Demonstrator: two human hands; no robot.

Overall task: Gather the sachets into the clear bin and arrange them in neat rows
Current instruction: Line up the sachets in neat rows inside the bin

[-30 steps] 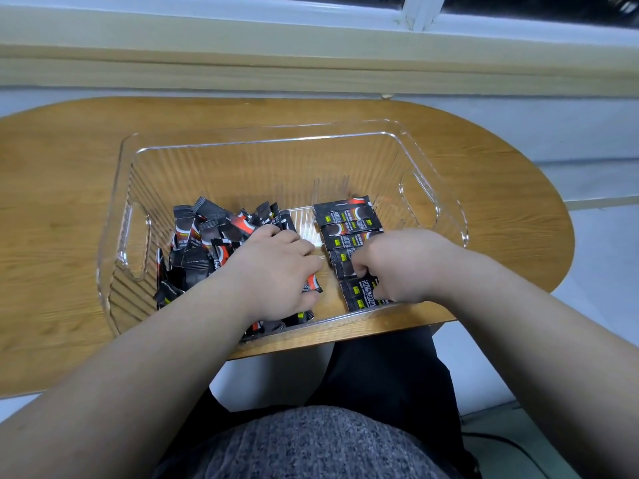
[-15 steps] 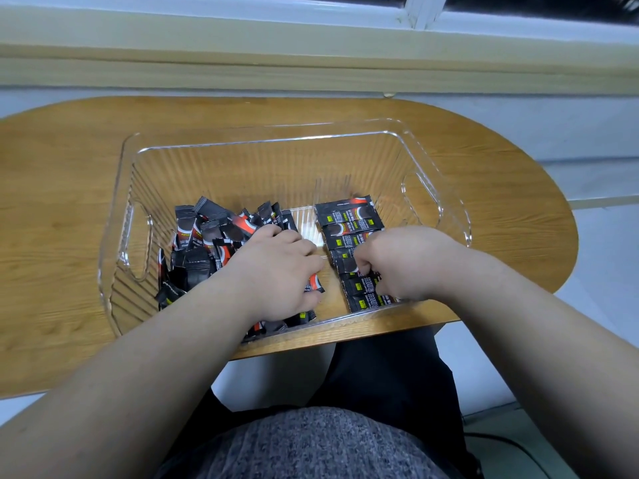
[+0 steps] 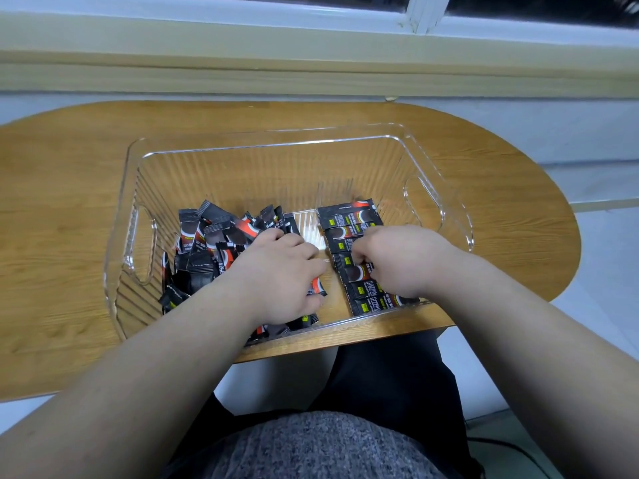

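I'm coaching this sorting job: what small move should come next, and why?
Likely press the sachet under the right hand flat into the row. Its fingers curl on the row's middle, so that sachet seems unsettled, while a jumbled pile waits under the left hand in the bin's left half.

Wear check: left hand [image 3: 276,274] and right hand [image 3: 397,261] are seen uncovered, mid-frame. Left forearm [image 3: 138,368] and right forearm [image 3: 536,340] are shown bare along their whole visible length, out to the lower left and lower right edges. A grey top [image 3: 321,447] is worn, bottom centre; the fabric is marled, light and dark flecks mixed, with a coarse knit-like texture. Black trousers [image 3: 390,382] are worn, seen just above the top at lower centre; the cloth is plain and matte, and soft folds are visible near the right thigh.
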